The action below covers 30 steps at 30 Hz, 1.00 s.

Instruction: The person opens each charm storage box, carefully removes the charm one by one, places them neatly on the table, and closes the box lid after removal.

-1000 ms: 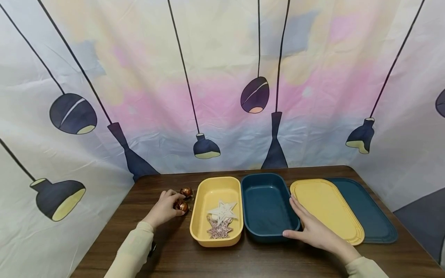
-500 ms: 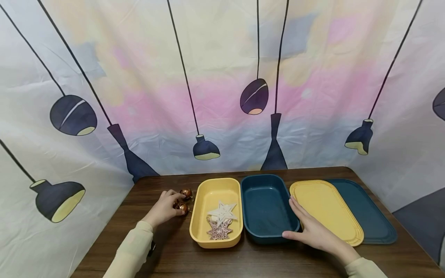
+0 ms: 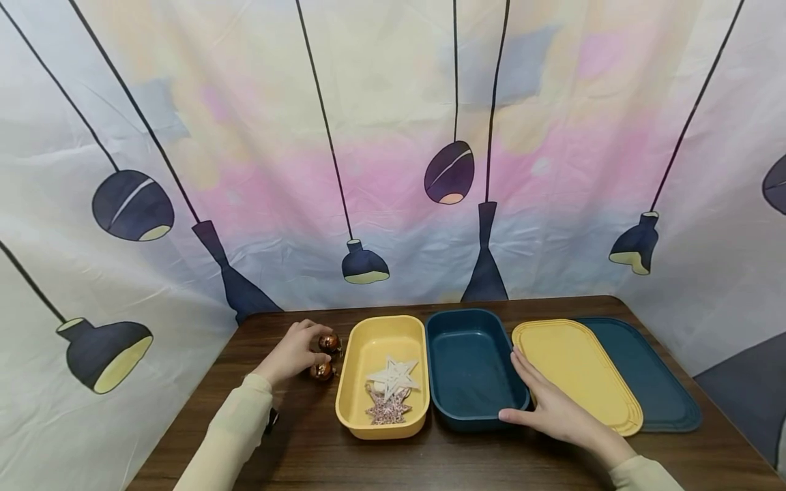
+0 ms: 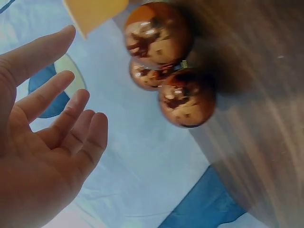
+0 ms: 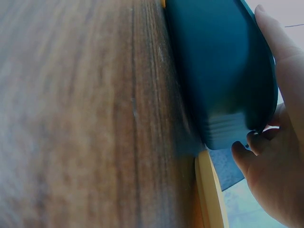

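Left hand (image 4: 54, 137) spread, three copper baubles (image 4: 166, 57) just beside it, left of yellow box (image 3: 382, 341), right hand (image 3: 552, 407) spread, touching right side of blue box (image 3: 474, 368)

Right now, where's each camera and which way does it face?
Head: on the head, facing forward and down at the yellow box and blue box; left hand, right hand and sleeves show.
Left wrist: worn there, facing copper balls; left hand shows.
Right wrist: worn there, facing the blue box; right hand shows.
Head and left wrist share the copper balls.
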Tool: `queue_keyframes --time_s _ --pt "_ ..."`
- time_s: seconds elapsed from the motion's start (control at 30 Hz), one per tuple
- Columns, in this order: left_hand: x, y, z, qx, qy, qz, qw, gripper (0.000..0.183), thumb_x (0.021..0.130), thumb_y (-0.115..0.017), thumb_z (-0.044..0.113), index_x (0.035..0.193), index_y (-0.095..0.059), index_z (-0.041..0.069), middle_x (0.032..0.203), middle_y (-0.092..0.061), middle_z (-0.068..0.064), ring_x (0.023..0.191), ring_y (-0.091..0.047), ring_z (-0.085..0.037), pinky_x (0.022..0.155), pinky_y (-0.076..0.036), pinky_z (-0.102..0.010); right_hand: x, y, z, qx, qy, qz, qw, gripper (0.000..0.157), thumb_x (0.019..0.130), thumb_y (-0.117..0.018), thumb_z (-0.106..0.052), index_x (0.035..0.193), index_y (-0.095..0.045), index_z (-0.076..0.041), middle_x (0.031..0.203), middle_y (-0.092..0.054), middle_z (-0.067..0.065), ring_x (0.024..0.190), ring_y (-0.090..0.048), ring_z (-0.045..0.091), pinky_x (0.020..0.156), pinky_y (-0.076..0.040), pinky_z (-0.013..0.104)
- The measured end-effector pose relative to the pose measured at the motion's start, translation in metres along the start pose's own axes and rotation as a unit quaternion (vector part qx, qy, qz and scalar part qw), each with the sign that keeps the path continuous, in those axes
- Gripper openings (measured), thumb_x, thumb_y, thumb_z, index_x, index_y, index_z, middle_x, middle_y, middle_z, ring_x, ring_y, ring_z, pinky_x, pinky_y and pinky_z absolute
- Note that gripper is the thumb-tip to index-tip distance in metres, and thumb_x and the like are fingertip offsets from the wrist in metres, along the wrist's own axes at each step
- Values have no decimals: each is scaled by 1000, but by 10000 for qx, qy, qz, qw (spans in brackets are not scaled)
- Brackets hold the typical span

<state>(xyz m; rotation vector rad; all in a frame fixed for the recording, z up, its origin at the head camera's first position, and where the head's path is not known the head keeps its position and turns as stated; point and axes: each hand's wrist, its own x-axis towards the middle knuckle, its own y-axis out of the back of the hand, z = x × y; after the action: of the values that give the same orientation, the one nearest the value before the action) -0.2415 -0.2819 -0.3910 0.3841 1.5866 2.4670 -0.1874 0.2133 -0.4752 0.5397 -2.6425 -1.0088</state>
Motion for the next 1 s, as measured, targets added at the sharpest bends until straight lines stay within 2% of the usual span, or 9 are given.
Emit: queue_keyframes --time_s 0.17,0.33,0.57,0.83,1.0 --pt "8 5 7 -76 30 -72 9999 51 89 -79 20 135 -61 5 135 -55 -19 128 -48 -43 100 -44 -59 0 0 0 -16 16 11 10000 105 89 -75 -48 161 -13 -3 167 -6 18 150 -13 45 110 -28 67" --pt "18 11 15 -171 -58 -128 9998 55 90 -79 22 138 -59 6 138 -54 -19 124 -53 -41 98 -47 -56 0 0 2 -58 44 20 10000 105 89 -75 -49 161 -13 -3 167 -6 18 150 -14 44 110 -29 67" --pt "31 16 26 -558 -156 -291 9979 57 90 -77 22 142 -57 8 137 -56 -17 123 -54 -38 100 -46 -54 0 0 2 -97 19 -41 9999 104 90 -74 -48 162 -12 -4 167 -5 18 150 -13 45 109 -29 67" --pt "46 21 47 -825 -118 -483 9953 59 90 -78 24 142 -57 8 137 -57 -16 123 -55 -37 101 -46 -53 0 1 3 -74 -15 -48 10000 103 90 -74 -47 161 -13 -3 167 -5 18 149 -14 46 109 -29 68" --pt "56 19 60 -790 -171 -648 9946 59 91 -77 22 145 -55 9 139 -57 -16 124 -55 -35 101 -47 -50 1 0 3 -140 -14 -35 9999 104 90 -74 -48 162 -13 -4 167 -5 18 149 -14 46 109 -29 68"
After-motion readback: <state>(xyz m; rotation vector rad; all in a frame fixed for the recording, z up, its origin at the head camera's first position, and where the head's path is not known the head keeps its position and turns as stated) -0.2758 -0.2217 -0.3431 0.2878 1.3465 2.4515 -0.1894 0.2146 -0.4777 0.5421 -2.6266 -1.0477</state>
